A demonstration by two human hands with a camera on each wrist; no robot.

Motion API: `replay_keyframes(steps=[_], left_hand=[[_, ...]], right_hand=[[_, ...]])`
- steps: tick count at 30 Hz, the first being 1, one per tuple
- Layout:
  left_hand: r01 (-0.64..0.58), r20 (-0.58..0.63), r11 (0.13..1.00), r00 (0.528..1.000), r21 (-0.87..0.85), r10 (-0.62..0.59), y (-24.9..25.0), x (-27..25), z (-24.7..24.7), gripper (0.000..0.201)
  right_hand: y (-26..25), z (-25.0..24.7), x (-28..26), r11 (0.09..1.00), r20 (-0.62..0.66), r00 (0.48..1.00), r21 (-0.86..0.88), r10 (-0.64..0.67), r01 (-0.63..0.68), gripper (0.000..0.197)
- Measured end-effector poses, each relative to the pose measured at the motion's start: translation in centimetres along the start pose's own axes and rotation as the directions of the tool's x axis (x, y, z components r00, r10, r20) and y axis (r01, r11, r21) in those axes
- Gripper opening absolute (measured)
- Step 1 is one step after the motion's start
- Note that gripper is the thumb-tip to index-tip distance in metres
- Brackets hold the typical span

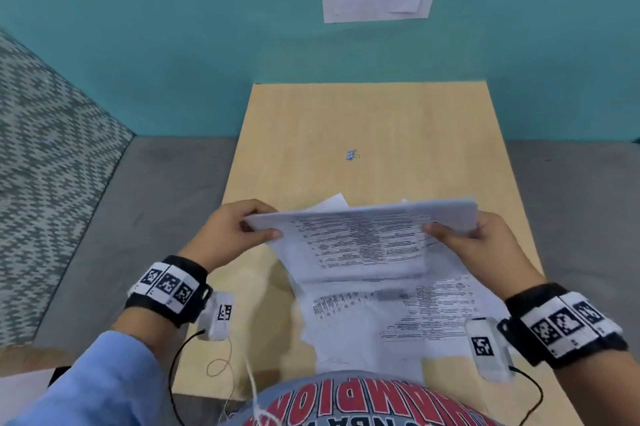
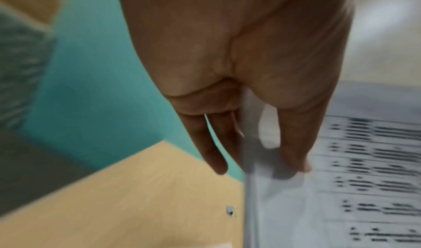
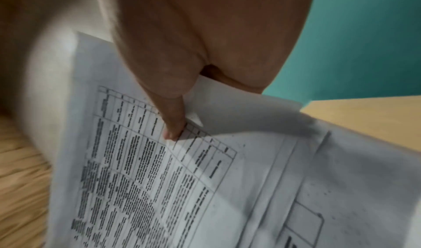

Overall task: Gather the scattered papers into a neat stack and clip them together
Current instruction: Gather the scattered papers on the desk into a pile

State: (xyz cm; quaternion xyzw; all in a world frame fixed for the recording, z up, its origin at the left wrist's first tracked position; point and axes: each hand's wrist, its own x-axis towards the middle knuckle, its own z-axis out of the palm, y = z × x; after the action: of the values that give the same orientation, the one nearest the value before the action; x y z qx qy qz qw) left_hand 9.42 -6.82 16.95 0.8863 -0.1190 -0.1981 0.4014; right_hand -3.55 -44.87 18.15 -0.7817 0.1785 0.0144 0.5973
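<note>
Against a teal wall, the wooden worktop (image 1: 381, 120) carries a clip (image 1: 352, 155) at mid-surface, untouched, while the left hand (image 1: 228, 235) and right hand (image 1: 485, 245) each pinch an end of the papers (image 1: 360, 238) above the near edge, gathered but uneven, so squaring and clipping remain.

Printed papers (image 1: 360, 242) — aloft, uneven; binder clip (image 1: 351, 155) apart

Right hand (image 3: 182, 41) with thumb atop printed papers (image 3: 205, 189) above wooden table (image 3: 369, 118).
</note>
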Motion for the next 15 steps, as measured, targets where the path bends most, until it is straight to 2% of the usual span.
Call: replay_keyframes(steps=[3,5,7,9,11,13,15], left_hand=[[0.087,-0.007,0.944,0.996,-0.319,-0.094,-1.9,-0.4,1.2,0.019],[0.093,0.0,0.893,0.995,-0.44,-0.103,-2.0,-0.4,2.5,0.027],[0.057,-0.057,0.888,0.994,-0.456,-0.092,-1.5,-0.1,3.9,0.025],[0.026,-0.165,0.896,0.98,-0.444,-0.11,-0.9,0.2,5.3,0.02],[0.039,-0.191,0.918,0.974,-0.394,-0.123,-1.3,0.2,7.0,0.019],[0.111,-0.106,0.95,0.983,-0.293,-0.148,-2.9,0.2,9.0,0.022],[0.246,-0.003,0.936,0.967,-0.254,-0.255,-4.2,0.0,10.3,0.023]], right_hand=[[1.0,-0.5,0.3,0.981,-0.056,0.994,0.173,0.097,-0.086,0.011],[1.7,-0.3,0.5,0.964,-0.083,0.991,0.254,0.105,-0.081,0.014],[2.2,0.2,0.4,0.955,-0.113,0.99,0.293,0.084,-0.048,0.019],[3.3,1.0,0.4,0.97,-0.138,0.989,0.242,0.063,-0.028,0.022],[5.3,2.1,0.4,0.986,-0.154,0.981,0.141,0.115,-0.093,0.023],[7.1,3.6,0.1,0.983,-0.155,0.971,0.071,0.181,-0.172,0.015],[8.6,4.8,0.0,0.978,-0.141,0.968,-0.013,0.206,-0.21,0.004]])
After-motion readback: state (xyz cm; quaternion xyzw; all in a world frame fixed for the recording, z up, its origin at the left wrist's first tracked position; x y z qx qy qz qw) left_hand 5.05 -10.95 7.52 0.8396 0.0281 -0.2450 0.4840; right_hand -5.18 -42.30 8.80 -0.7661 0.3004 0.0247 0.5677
